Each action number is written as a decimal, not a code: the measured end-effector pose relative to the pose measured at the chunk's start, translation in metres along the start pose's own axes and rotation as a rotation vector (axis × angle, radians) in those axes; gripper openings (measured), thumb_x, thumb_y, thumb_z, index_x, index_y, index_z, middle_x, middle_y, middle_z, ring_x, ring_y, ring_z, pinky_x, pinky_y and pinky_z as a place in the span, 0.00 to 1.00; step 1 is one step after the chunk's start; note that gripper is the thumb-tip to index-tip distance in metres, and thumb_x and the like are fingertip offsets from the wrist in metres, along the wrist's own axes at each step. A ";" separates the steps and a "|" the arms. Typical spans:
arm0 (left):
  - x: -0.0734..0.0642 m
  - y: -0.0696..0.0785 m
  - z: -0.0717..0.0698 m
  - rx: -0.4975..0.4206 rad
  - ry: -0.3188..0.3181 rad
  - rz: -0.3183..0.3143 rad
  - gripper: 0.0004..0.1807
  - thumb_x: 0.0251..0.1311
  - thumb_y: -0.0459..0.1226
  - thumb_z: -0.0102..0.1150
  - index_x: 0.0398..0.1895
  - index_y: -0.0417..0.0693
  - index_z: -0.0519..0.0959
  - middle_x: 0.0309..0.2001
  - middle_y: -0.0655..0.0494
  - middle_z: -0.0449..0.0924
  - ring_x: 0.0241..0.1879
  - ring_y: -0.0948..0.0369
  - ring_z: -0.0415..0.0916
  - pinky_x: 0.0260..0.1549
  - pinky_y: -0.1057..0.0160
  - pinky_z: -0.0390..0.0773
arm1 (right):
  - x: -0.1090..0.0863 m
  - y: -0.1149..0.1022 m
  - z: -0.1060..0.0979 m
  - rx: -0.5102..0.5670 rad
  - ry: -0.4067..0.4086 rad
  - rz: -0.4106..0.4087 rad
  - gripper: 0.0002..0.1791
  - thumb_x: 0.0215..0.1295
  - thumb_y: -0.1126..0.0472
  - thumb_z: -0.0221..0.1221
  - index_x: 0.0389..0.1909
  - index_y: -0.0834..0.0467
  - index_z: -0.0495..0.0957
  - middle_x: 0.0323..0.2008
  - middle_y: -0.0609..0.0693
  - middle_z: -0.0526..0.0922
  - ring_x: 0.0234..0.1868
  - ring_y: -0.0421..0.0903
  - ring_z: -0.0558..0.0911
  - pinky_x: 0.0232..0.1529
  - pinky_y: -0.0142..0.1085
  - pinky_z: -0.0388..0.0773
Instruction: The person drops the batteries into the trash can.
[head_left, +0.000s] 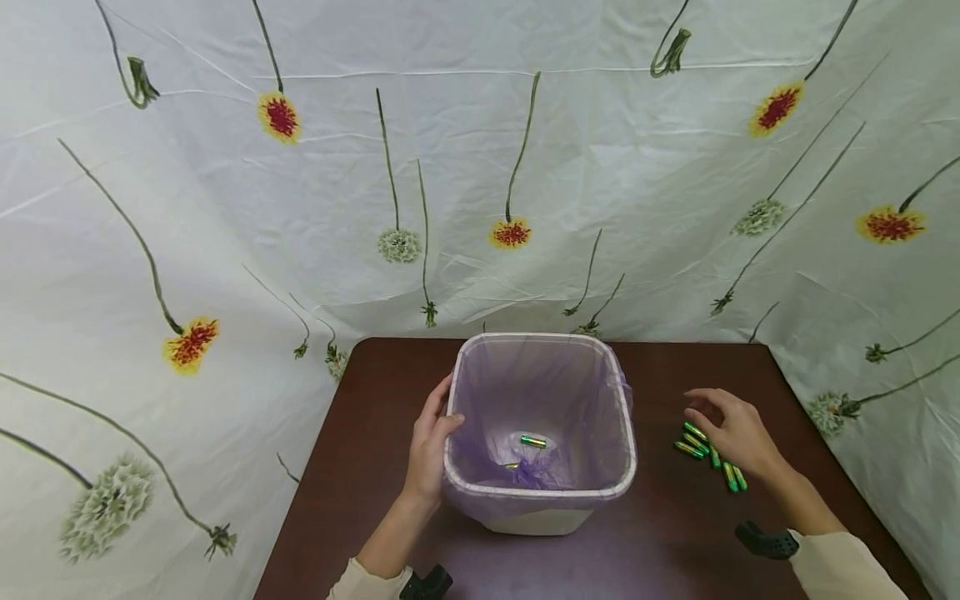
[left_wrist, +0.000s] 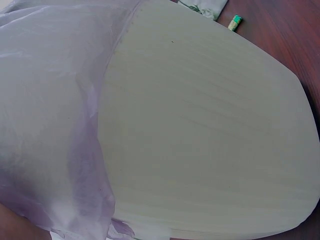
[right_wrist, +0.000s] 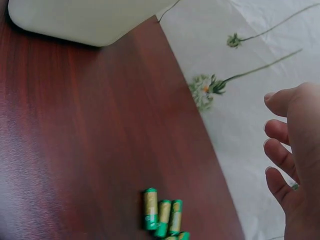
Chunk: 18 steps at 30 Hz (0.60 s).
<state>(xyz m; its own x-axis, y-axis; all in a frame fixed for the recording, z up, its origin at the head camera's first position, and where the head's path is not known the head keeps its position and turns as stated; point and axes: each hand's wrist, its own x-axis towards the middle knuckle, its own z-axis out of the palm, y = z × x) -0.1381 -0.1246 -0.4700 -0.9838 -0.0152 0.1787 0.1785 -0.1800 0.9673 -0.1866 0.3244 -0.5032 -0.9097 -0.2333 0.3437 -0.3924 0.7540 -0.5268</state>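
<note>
Bare tabletop separates my right hand from the bin, whose wall blocks low passage but leaves entry open above.

My head camera looks down, sharing batteries at four o'clock with my right-wrist view. My left-wrist view closely faces the bin.

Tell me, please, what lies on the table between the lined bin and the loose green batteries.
Only bare brown tabletop lies between the bin and the batteries; both the head view and the right wrist view show this.
</note>
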 end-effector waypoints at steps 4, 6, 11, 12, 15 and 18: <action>0.000 0.000 0.000 -0.003 0.003 -0.008 0.34 0.69 0.30 0.43 0.79 0.38 0.59 0.77 0.42 0.60 0.71 0.45 0.61 0.60 0.65 0.69 | -0.008 0.008 0.008 0.010 0.014 0.018 0.15 0.67 0.68 0.67 0.53 0.64 0.82 0.37 0.48 0.82 0.32 0.39 0.76 0.30 0.36 0.75; 0.000 0.000 -0.001 -0.004 0.003 -0.010 0.34 0.69 0.30 0.44 0.79 0.38 0.59 0.77 0.43 0.60 0.71 0.45 0.61 0.60 0.65 0.69 | -0.012 0.011 0.012 0.005 0.016 0.039 0.14 0.67 0.67 0.67 0.53 0.64 0.83 0.38 0.49 0.83 0.32 0.41 0.77 0.30 0.37 0.75; 0.000 0.000 -0.001 -0.003 0.000 -0.012 0.34 0.69 0.30 0.44 0.79 0.38 0.59 0.77 0.43 0.60 0.72 0.46 0.61 0.60 0.65 0.69 | -0.021 0.022 0.022 0.006 0.008 0.107 0.14 0.68 0.67 0.66 0.53 0.64 0.82 0.39 0.51 0.83 0.34 0.47 0.79 0.30 0.38 0.76; 0.000 0.000 -0.001 -0.005 -0.001 -0.010 0.34 0.69 0.30 0.44 0.79 0.38 0.59 0.77 0.43 0.60 0.72 0.46 0.60 0.60 0.65 0.69 | -0.022 0.025 0.024 0.006 0.006 0.119 0.14 0.68 0.67 0.66 0.53 0.64 0.82 0.39 0.51 0.83 0.34 0.48 0.79 0.30 0.38 0.75; 0.000 0.000 0.000 -0.013 -0.001 -0.006 0.34 0.69 0.30 0.43 0.79 0.38 0.59 0.77 0.43 0.60 0.72 0.45 0.60 0.61 0.64 0.69 | -0.028 0.031 0.031 0.010 0.001 0.149 0.14 0.68 0.66 0.66 0.53 0.65 0.83 0.39 0.53 0.83 0.35 0.49 0.80 0.29 0.40 0.75; 0.000 0.000 0.000 -0.018 -0.001 -0.002 0.34 0.69 0.30 0.43 0.79 0.38 0.59 0.77 0.43 0.59 0.72 0.45 0.60 0.61 0.64 0.69 | -0.034 0.037 0.038 0.005 -0.004 0.183 0.14 0.68 0.67 0.66 0.52 0.66 0.82 0.39 0.55 0.82 0.37 0.53 0.81 0.31 0.44 0.76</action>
<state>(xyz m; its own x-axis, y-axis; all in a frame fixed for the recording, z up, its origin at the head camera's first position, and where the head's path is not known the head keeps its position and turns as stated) -0.1382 -0.1244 -0.4704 -0.9842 -0.0135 0.1768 0.1760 -0.1972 0.9644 -0.1755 0.3371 -0.5638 -0.9666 -0.0947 0.2381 -0.2205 0.7808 -0.5846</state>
